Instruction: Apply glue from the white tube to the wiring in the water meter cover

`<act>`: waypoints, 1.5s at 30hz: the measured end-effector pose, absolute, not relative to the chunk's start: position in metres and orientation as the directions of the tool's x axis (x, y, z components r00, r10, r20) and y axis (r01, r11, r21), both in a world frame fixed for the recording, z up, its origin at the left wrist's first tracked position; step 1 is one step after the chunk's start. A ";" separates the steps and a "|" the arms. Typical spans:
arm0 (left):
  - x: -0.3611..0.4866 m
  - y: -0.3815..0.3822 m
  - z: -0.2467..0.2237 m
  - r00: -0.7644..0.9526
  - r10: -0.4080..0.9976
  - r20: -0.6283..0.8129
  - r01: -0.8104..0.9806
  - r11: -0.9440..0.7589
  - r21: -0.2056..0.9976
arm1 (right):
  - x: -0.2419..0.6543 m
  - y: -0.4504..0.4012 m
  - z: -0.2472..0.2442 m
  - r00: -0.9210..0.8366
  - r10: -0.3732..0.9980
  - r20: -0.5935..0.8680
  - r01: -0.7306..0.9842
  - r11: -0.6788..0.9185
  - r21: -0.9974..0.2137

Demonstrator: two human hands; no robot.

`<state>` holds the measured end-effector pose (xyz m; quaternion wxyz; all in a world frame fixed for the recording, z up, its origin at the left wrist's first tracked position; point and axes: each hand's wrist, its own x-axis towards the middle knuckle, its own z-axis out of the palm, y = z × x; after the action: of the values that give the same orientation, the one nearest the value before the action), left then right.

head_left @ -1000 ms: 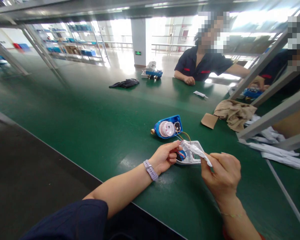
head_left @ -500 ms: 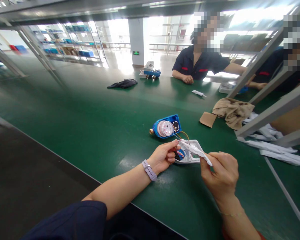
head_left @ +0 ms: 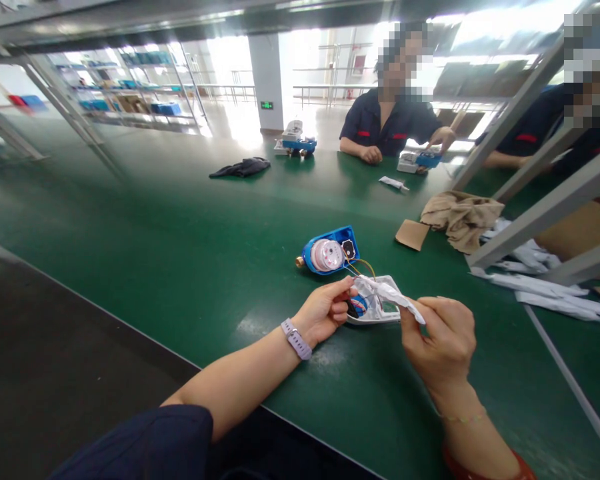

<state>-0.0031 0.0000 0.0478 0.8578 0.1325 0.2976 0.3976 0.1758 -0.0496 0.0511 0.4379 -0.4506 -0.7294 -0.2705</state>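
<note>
My right hand [head_left: 443, 340] grips the rear end of a crumpled white tube [head_left: 390, 293], which slants up to the left over a white plastic housing [head_left: 391, 316]. At the tube's other end, my left hand [head_left: 325, 310] is closed in a pinch; thin wires run by its fingertips, and what exactly it holds is too small to tell. Blue and dark parts show inside the housing. Just beyond lies a blue meter body [head_left: 330, 251] with a round clear dial and a brass fitting, joined to the housing by coloured wires.
Across the green table [head_left: 180, 227], a person in dark blue handles a blue and white meter [head_left: 420, 160]. A dark cloth [head_left: 241, 167] and another meter [head_left: 299, 143] lie farther back. Right: tan cloth [head_left: 460, 212], cardboard piece [head_left: 412, 235], white tubes [head_left: 545, 285], slanted metal posts [head_left: 545, 220].
The person across has brought a blue and white meter leftward from behind the post. My hands keep nearly the same pose on the tube; the whole view has shifted slightly.
</note>
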 end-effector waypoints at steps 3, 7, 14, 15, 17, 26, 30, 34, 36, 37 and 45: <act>-0.003 0.000 0.048 0.509 0.758 -0.406 -0.598 0.652 0.467 | 0.176 -0.049 0.050 -0.205 0.428 0.880 0.895 0.446 -0.009; -0.003 0.000 0.049 0.503 0.757 -0.417 -0.598 0.653 0.464 | 0.179 -0.049 0.048 -0.186 0.433 0.882 0.897 0.442 -0.028; -0.003 0.000 0.049 0.499 0.756 -0.423 -0.597 0.654 0.465 | 0.180 -0.050 0.049 -0.218 0.438 0.872 0.888 0.460 -0.009; -0.003 0.000 0.049 0.498 0.756 -0.425 -0.597 0.654 0.464 | 0.180 -0.050 0.050 -0.218 0.442 0.870 0.890 0.455 -0.008; -0.003 0.000 0.049 0.498 0.753 -0.430 -0.594 0.657 0.464 | 0.179 -0.050 0.050 -0.215 0.446 0.869 0.894 0.448 -0.009; -0.003 0.001 0.048 0.501 0.749 -0.433 -0.598 0.662 0.452 | 0.182 -0.050 0.048 -0.232 0.449 0.863 0.902 0.431 0.018; -0.003 0.001 0.048 0.494 0.753 -0.435 -0.593 0.658 0.464 | 0.180 -0.049 0.046 -0.205 0.460 0.864 0.897 0.442 -0.022; -0.002 0.000 0.050 0.476 0.758 -0.445 -0.592 0.651 0.476 | 0.181 -0.048 0.045 -0.182 0.479 0.859 0.905 0.423 -0.045; -0.002 0.000 0.051 0.471 0.758 -0.450 -0.584 0.651 0.484 | 0.182 -0.049 0.045 -0.162 0.488 0.858 0.907 0.416 -0.065; -0.002 0.000 0.050 0.472 0.759 -0.449 -0.581 0.650 0.490 | 0.182 -0.049 0.045 -0.154 0.492 0.857 0.907 0.415 -0.075; -0.002 0.000 0.049 0.463 0.759 -0.458 -0.579 0.650 0.492 | 0.186 -0.050 0.046 -0.114 0.509 0.854 0.904 0.410 -0.124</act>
<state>-0.0019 -0.0003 0.0495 0.8446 0.1343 0.3342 0.3961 0.1857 -0.0498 0.0457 0.4444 -0.4956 -0.7123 -0.2223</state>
